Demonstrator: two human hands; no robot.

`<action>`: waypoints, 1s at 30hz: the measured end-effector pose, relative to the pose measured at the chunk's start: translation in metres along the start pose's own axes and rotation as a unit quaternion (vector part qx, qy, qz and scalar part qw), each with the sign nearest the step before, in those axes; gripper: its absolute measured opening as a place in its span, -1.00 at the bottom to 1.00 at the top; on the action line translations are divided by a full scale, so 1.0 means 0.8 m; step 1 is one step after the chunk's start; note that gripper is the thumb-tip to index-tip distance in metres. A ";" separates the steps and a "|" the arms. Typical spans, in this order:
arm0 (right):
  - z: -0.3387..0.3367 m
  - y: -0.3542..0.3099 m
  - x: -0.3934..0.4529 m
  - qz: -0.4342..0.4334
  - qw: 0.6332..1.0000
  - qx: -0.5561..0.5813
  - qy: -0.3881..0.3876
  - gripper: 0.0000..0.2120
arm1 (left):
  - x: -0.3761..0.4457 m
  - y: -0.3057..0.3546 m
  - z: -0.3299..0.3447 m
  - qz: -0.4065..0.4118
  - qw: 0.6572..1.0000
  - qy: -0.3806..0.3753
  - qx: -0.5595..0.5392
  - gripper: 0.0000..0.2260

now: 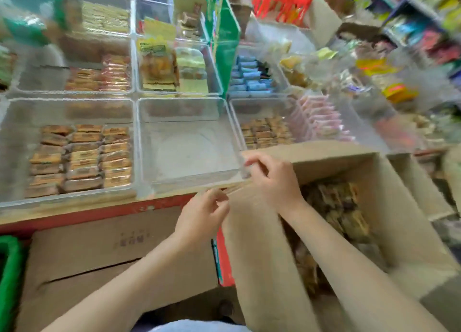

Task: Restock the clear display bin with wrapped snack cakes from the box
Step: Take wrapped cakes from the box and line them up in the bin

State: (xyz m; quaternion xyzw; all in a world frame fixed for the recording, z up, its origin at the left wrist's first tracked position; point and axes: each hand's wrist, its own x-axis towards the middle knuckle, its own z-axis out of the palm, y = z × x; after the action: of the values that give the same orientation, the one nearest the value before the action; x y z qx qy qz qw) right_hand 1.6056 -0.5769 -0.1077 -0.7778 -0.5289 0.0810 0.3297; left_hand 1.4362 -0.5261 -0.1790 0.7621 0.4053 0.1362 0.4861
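The clear display bin [189,182] in the front row's middle is bare inside. To its right stands an open cardboard box [389,207] with dark wrapped snack cakes [341,207] piled in it. The box's long left flap [262,257] stands up between my arms. My left hand [204,214] has its fingers curled on the flap's far edge, just below the bin's front rim. My right hand [272,179] reaches across the flap and pinches at the box's far left corner, beside the bin's front right corner. The frame is blurred, and neither hand holds a cake.
A bin of tan wrapped cakes [79,157] sits left of the bare one; a bin with small cakes and pink packets [294,127] sits right. More stocked bins fill the back rows. A closed cardboard carton [99,252] lies below the red shelf edge [99,214]; a green basket [10,269] is at far left.
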 end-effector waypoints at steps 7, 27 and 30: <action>-0.119 0.176 -0.055 0.127 0.964 -0.133 -0.193 -0.76 | -0.022 0.115 0.166 -0.115 0.988 0.031 -0.100 -0.10; -0.019 0.252 -0.126 0.064 0.646 -0.281 -0.707 -0.50 | -0.022 0.089 0.165 -0.113 0.972 0.055 -0.197 -0.04; -0.026 0.245 -0.134 0.067 0.678 -0.270 -0.681 -0.48 | -0.012 0.067 0.171 -0.099 0.972 0.044 -0.208 -0.06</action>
State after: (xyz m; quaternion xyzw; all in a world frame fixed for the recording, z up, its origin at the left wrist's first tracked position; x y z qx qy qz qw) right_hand 1.7207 -0.7238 -0.2329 -0.5966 -0.5523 0.4634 -0.3525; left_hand 1.5387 -0.6302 -0.1988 0.5936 0.4630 0.2023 0.6264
